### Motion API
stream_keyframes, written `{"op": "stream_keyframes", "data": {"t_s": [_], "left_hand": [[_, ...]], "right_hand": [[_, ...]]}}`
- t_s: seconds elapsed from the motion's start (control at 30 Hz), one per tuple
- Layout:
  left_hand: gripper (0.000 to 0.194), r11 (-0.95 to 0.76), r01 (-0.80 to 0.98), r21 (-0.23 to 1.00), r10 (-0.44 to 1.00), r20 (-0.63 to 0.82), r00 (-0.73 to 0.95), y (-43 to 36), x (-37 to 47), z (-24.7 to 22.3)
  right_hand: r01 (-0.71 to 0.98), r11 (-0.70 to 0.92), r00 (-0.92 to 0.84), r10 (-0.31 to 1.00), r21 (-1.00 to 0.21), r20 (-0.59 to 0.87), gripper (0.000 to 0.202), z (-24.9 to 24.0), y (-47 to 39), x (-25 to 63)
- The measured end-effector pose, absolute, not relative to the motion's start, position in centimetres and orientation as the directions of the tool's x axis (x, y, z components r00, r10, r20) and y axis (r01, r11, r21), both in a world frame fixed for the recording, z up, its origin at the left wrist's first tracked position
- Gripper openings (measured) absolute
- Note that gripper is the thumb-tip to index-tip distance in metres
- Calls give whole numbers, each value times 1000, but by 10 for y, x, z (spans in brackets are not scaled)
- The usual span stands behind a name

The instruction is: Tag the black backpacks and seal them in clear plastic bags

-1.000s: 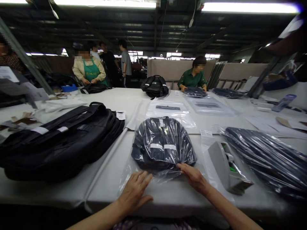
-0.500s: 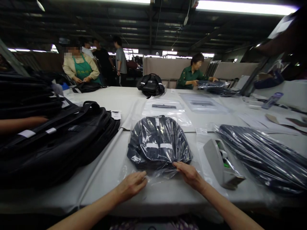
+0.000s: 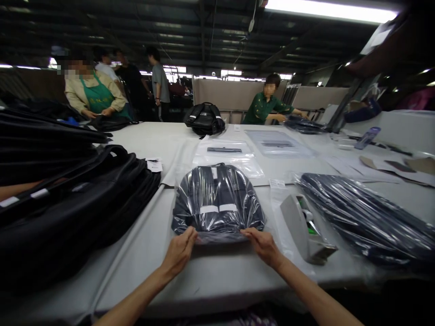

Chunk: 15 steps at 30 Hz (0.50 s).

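Note:
A dark backpack (image 3: 217, 190) lies on the white table inside a clear plastic bag (image 3: 217, 236), two white bands across its straps. The bag's near edge is folded up against the backpack's bottom. My left hand (image 3: 181, 249) pinches that edge at its left end. At the right end my right hand (image 3: 263, 244) grips the same edge between thumb and fingers. Just right of the backpack stands a grey tape dispenser (image 3: 304, 231).
Black bags (image 3: 74, 203) are piled at the left, with another person's arm (image 3: 20, 189) over them. Plastic-wrapped bags (image 3: 360, 217) lie at the right. Flat clear bags (image 3: 227, 158) and a black backpack (image 3: 204, 118) lie farther back. Two people work across the table (image 3: 152, 131).
My left hand has moved up and taken hold of the plastic's left end. The loose near edge is now folded up and stretched between both hands. The view has turned slightly right.

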<state>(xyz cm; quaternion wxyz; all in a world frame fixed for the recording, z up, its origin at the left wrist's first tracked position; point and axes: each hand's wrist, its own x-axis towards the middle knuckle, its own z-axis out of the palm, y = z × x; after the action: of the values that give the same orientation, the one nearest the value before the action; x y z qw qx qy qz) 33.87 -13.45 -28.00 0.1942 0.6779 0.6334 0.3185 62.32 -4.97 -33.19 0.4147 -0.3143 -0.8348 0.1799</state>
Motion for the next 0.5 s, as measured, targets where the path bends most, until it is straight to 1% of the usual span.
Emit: {"op": "stream_keyframes", "data": {"t_s": [0.13,0.27,0.4,0.5], "left_hand": [[35,-16,715,699,986,131,-106,-121,343,-270],[39,66,703,708,986,64,-157,-111,342,-266],[40,136,693,708,983,-11,-181,-101,337,-272],[39,155,705,692,982,-33,-183,-95,334,-275]], "right_hand": [[440,622,-383,783,-648,491,28,-319,-48,613],[436,420,-317,899,-796,301,33,-306,-41,604],[451,347,-304,926,-822,225,37,-301,-31,597],[477,315,-310,934,-820,179,37,-302,-22,594]]}}
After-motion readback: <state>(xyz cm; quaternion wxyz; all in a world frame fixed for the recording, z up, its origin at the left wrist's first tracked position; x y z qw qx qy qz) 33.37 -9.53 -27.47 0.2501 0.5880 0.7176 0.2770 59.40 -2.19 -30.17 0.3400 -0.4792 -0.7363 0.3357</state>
